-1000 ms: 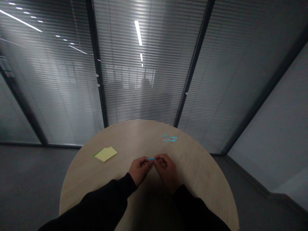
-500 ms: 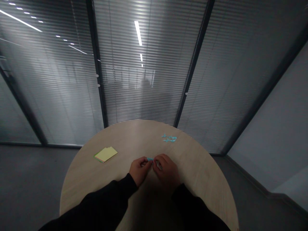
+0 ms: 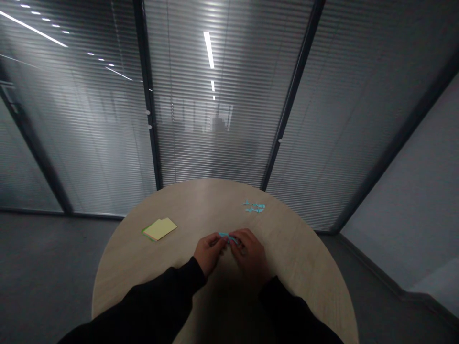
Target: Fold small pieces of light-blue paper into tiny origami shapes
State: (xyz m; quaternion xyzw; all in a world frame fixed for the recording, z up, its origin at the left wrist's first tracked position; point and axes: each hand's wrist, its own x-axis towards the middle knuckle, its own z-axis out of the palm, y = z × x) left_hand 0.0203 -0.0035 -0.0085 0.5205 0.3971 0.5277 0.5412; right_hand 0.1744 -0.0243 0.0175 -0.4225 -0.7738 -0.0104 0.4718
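Note:
Between my fingertips is a small piece of folded blue paper (image 3: 224, 235), held over the middle of the round table. My left hand (image 3: 208, 253) pinches its left end between thumb and forefinger. On the other end, my right hand (image 3: 250, 253) is closed, thumb and fingers pressed together. Fingers cover much of the paper, so its full shape is hidden. Beyond my right hand lie several small folded blue paper figures (image 3: 254, 207) in a loose group. Off to the left of my left hand rests a stack of coloured paper sheets (image 3: 160, 229), yellow on top.
The round wooden table (image 3: 201, 203) has its far edge close to a glass partition with blinds (image 3: 215, 157). A pale wall (image 3: 412, 215) stands at the right. Grey floor (image 3: 53, 267) shows around the table.
My right fingers have shifted slightly on the blue paper, and more of it shows between my hands. The whole view has moved a little; the stack and the figures stay in place.

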